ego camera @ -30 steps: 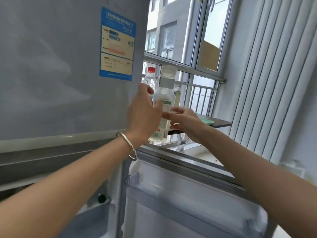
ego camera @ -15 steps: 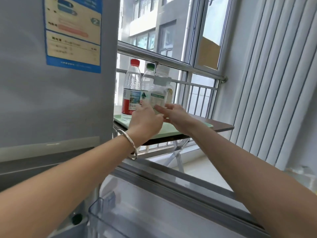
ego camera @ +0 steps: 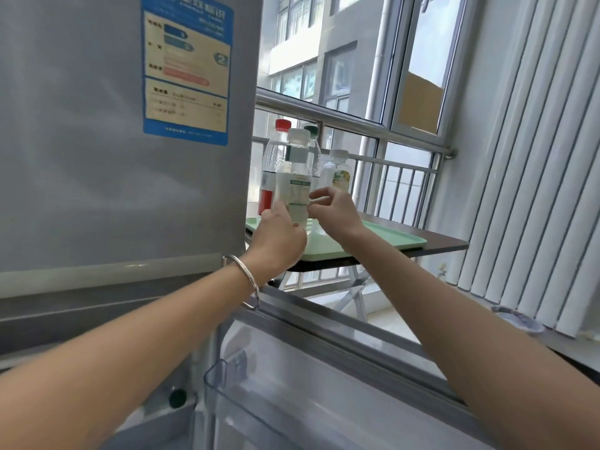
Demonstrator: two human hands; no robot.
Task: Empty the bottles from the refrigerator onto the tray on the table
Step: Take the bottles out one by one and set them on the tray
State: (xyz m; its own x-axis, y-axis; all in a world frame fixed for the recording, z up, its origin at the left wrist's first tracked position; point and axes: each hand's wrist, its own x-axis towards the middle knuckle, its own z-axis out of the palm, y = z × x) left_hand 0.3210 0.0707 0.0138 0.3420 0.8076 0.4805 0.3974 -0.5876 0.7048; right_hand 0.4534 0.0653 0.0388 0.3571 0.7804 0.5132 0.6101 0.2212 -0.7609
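A: Now, hands?
B: Left hand [ego camera: 280,239] wrapped round lower body of white-cap bottle [ego camera: 294,180], fingers closed on it, bottle upright. Silver bangle [ego camera: 247,280] on that wrist.
A: Right?
B: Right hand [ego camera: 336,212] at the bottle's label, thumb + forefinger pinched against its right side; other fingers curled. Looks like contact; firm grip or not, can't tell.
A: Bottle loc.?
B: Held over near-left part of green tray [ego camera: 393,239], which lies on brown table [ego camera: 444,243] by the window. Base hidden by left hand, so can't tell if it's set down.
A: Others on tray?
B: Red-cap bottle [ego camera: 272,164], green-cap bottle [ego camera: 312,147], small white-cap bottle w/ yellow label [ego camera: 337,172], all upright behind it. Fridge door [ego camera: 113,125] shut at left.
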